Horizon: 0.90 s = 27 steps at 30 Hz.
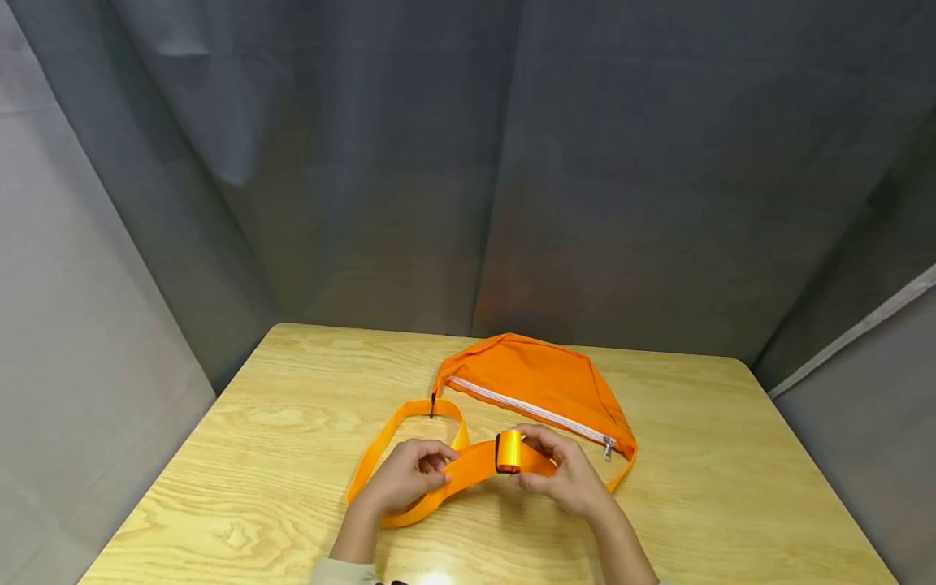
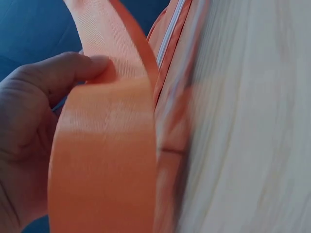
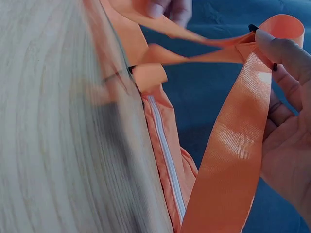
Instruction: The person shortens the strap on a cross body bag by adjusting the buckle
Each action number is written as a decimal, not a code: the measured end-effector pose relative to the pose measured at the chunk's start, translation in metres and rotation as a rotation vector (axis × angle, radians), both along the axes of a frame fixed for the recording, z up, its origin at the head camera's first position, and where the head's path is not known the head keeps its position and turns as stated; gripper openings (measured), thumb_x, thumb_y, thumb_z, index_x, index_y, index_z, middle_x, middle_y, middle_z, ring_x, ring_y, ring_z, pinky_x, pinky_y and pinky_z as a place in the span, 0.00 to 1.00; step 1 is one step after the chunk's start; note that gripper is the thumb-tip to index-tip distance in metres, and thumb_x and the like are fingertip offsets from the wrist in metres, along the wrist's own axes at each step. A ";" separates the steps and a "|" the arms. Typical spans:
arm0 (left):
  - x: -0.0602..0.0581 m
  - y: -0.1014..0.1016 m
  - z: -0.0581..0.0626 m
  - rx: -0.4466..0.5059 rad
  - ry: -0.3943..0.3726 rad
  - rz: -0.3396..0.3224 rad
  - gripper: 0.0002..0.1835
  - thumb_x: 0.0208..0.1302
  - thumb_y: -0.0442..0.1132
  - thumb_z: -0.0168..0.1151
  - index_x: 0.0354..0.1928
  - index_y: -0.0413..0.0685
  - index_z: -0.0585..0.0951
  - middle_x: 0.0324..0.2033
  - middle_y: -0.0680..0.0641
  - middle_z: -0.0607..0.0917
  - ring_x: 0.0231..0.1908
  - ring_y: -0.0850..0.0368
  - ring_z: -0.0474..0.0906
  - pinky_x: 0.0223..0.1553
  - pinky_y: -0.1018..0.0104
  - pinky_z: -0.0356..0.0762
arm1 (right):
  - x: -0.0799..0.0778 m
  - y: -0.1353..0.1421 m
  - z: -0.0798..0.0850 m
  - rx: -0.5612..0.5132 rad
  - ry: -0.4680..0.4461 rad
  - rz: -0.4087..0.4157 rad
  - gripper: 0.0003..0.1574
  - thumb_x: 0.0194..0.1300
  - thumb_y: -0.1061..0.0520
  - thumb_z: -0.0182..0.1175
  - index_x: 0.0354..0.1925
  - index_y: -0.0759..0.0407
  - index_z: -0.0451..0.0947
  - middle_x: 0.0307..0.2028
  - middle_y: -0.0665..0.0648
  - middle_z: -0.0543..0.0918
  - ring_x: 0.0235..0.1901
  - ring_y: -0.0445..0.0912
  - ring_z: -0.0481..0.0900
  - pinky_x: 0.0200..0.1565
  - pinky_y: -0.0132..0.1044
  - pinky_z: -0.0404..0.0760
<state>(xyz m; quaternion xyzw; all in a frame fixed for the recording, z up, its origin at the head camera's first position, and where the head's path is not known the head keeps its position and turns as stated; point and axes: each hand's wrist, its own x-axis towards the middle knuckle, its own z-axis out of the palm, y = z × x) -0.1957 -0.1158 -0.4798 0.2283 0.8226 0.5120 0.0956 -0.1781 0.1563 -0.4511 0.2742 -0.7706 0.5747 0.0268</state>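
An orange waist bag (image 1: 537,378) with a white zipper lies flat toward the back of the table. Its orange strap (image 1: 471,467) comes forward and is raised between both hands. My left hand (image 1: 409,473) pinches the strap between thumb and fingers, also seen up close in the left wrist view. On the right, my right hand (image 1: 559,471) grips the strap at a black slide buckle (image 1: 499,452), where the webbing stands up in a small loop (image 3: 286,29). A wide loop of strap rests on the table beyond the left hand.
The pale wooden table (image 1: 241,455) runs out to both sides of the bag. Dark grey curtains (image 1: 380,179) hang behind it, with lighter panels at left and right. A second black strap fitting (image 1: 432,404) sits near the bag's left end.
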 end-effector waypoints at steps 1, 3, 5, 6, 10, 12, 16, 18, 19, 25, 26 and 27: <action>0.001 -0.003 0.000 0.003 -0.014 0.000 0.09 0.57 0.31 0.65 0.40 0.48 0.83 0.27 0.53 0.78 0.27 0.58 0.72 0.29 0.69 0.72 | 0.000 0.001 0.000 0.002 0.004 0.004 0.33 0.47 0.67 0.71 0.53 0.63 0.74 0.39 0.55 0.80 0.37 0.50 0.76 0.40 0.36 0.76; 0.002 -0.009 0.001 0.009 -0.032 -0.003 0.09 0.57 0.30 0.64 0.40 0.46 0.83 0.27 0.52 0.78 0.27 0.57 0.72 0.29 0.69 0.72 | 0.001 0.003 -0.001 0.001 0.021 0.012 0.32 0.48 0.67 0.70 0.53 0.64 0.73 0.39 0.56 0.80 0.38 0.49 0.76 0.40 0.36 0.76; 0.003 -0.013 0.002 0.019 -0.050 -0.003 0.08 0.57 0.29 0.63 0.40 0.45 0.83 0.27 0.51 0.78 0.28 0.56 0.72 0.29 0.69 0.72 | 0.001 0.004 -0.001 -0.018 0.020 0.013 0.32 0.47 0.66 0.71 0.53 0.62 0.74 0.39 0.56 0.81 0.38 0.49 0.77 0.40 0.35 0.76; 0.003 -0.015 0.003 0.025 -0.053 -0.004 0.08 0.57 0.29 0.63 0.39 0.44 0.83 0.27 0.50 0.78 0.28 0.56 0.72 0.30 0.69 0.72 | 0.000 0.004 -0.001 -0.029 0.015 0.012 0.32 0.47 0.66 0.71 0.52 0.61 0.74 0.39 0.56 0.81 0.38 0.49 0.77 0.40 0.35 0.76; 0.004 -0.015 0.006 0.031 -0.062 -0.019 0.08 0.56 0.28 0.63 0.38 0.45 0.83 0.30 0.50 0.79 0.31 0.55 0.73 0.33 0.68 0.73 | 0.000 0.005 -0.001 -0.069 0.007 0.023 0.32 0.47 0.65 0.72 0.52 0.59 0.75 0.38 0.56 0.81 0.37 0.49 0.76 0.39 0.35 0.75; 0.003 -0.010 0.006 0.034 -0.053 -0.037 0.09 0.55 0.29 0.64 0.38 0.45 0.82 0.32 0.51 0.80 0.33 0.55 0.74 0.35 0.67 0.73 | -0.001 0.004 -0.002 -0.075 0.004 0.040 0.31 0.48 0.65 0.71 0.52 0.60 0.74 0.38 0.56 0.80 0.36 0.49 0.76 0.39 0.35 0.75; 0.002 0.003 0.004 0.048 -0.047 -0.071 0.13 0.53 0.30 0.66 0.42 0.46 0.80 0.36 0.51 0.81 0.37 0.56 0.76 0.41 0.64 0.74 | 0.001 0.002 -0.002 -0.090 -0.004 0.057 0.31 0.48 0.65 0.71 0.53 0.62 0.74 0.39 0.58 0.80 0.36 0.51 0.76 0.40 0.36 0.75; 0.001 0.009 0.002 0.056 -0.036 -0.071 0.17 0.53 0.32 0.67 0.46 0.48 0.79 0.38 0.52 0.81 0.38 0.56 0.76 0.43 0.62 0.73 | 0.002 0.002 -0.002 -0.098 -0.012 0.056 0.32 0.48 0.66 0.71 0.53 0.62 0.74 0.38 0.58 0.80 0.36 0.51 0.76 0.40 0.36 0.75; 0.000 0.011 0.002 0.066 -0.032 -0.071 0.18 0.53 0.33 0.67 0.48 0.49 0.78 0.39 0.52 0.81 0.39 0.55 0.77 0.44 0.61 0.73 | 0.003 0.001 -0.001 -0.104 -0.015 0.057 0.32 0.48 0.66 0.71 0.53 0.62 0.73 0.38 0.58 0.80 0.36 0.51 0.76 0.40 0.36 0.75; -0.003 0.029 0.009 0.135 0.057 -0.063 0.19 0.55 0.37 0.68 0.50 0.52 0.78 0.43 0.54 0.81 0.41 0.57 0.77 0.46 0.60 0.73 | 0.003 -0.001 0.000 -0.133 -0.010 0.086 0.32 0.50 0.69 0.69 0.54 0.64 0.72 0.39 0.60 0.79 0.36 0.51 0.77 0.41 0.37 0.76; -0.003 0.032 0.012 0.144 0.074 -0.061 0.18 0.55 0.37 0.68 0.49 0.52 0.79 0.42 0.54 0.81 0.41 0.57 0.77 0.45 0.61 0.73 | 0.003 -0.001 0.000 -0.134 -0.010 0.090 0.32 0.50 0.70 0.68 0.54 0.64 0.72 0.39 0.60 0.79 0.36 0.51 0.77 0.41 0.37 0.76; -0.004 0.034 0.013 0.151 0.087 -0.057 0.17 0.56 0.38 0.67 0.48 0.52 0.79 0.42 0.54 0.82 0.41 0.58 0.77 0.45 0.61 0.73 | 0.002 -0.002 0.000 -0.135 -0.012 0.093 0.32 0.50 0.70 0.68 0.54 0.64 0.72 0.40 0.61 0.79 0.36 0.51 0.77 0.41 0.38 0.76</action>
